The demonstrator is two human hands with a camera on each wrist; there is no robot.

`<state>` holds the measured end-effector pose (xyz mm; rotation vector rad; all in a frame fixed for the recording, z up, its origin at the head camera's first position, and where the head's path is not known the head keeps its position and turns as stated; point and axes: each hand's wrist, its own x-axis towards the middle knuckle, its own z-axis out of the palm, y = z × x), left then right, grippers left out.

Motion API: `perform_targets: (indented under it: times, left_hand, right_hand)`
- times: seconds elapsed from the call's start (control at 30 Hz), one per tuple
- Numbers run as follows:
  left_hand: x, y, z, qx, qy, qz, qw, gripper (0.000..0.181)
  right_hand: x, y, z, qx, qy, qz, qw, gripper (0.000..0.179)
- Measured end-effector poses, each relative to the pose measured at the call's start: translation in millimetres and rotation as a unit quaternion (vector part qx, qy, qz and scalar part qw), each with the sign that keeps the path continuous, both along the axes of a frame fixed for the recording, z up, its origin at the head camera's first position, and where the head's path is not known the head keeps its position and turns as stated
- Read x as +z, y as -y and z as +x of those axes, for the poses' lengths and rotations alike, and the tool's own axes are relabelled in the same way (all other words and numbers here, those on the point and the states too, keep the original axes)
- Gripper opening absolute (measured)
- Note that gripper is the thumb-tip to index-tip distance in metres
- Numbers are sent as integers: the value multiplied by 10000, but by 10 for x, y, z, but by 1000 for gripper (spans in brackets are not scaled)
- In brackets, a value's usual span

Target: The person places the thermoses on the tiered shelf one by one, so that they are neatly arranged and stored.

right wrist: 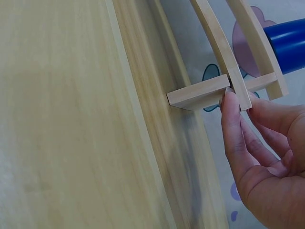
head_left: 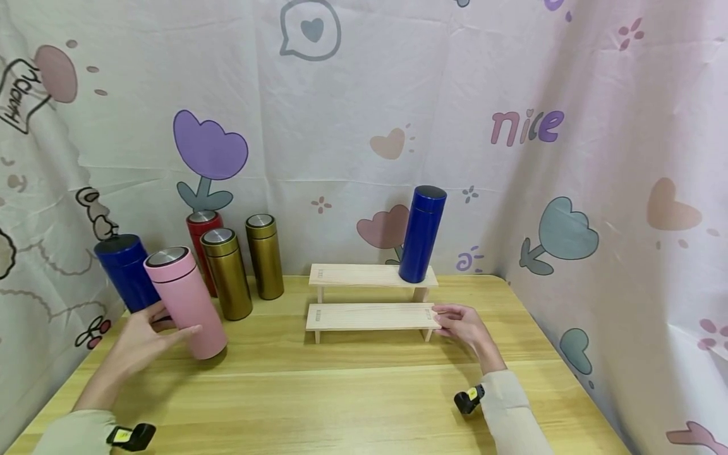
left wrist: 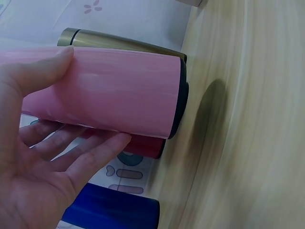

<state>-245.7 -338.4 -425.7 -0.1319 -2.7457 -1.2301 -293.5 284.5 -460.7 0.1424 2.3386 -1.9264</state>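
Observation:
My left hand (head_left: 139, 338) grips a pink thermos bottle (head_left: 190, 303), thumb on one side and fingers round the other. The bottle tilts, and in the left wrist view its dark base (left wrist: 183, 100) hangs off the table with a shadow beside it. At the low front wooden stand (head_left: 370, 316), my right hand (head_left: 463, 325) pinches the right end of the top board between thumb and fingers. Behind it, a taller wooden stand (head_left: 358, 275) carries a blue thermos bottle (head_left: 422, 234) upright on its right end.
Left of the stands are two gold bottles (head_left: 227, 275), a red bottle (head_left: 199, 230) behind them and another blue bottle (head_left: 127, 268) beyond my left hand. A printed curtain (head_left: 352, 95) hangs behind the wooden table (head_left: 341, 398).

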Motion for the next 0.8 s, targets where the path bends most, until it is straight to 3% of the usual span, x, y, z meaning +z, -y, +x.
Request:
perform_targets:
  times: [0.27,0.8]
  left_hand:
    - [25,-81,-5,-47,-199,75,9998,83]
    - [140,-187,-36,-170,86,101,9998,89]
  right_hand:
    - [-3,-4,-5,14,-31,9,10000,41]
    - [6,5,8,-15,-25,-23,10000,40]
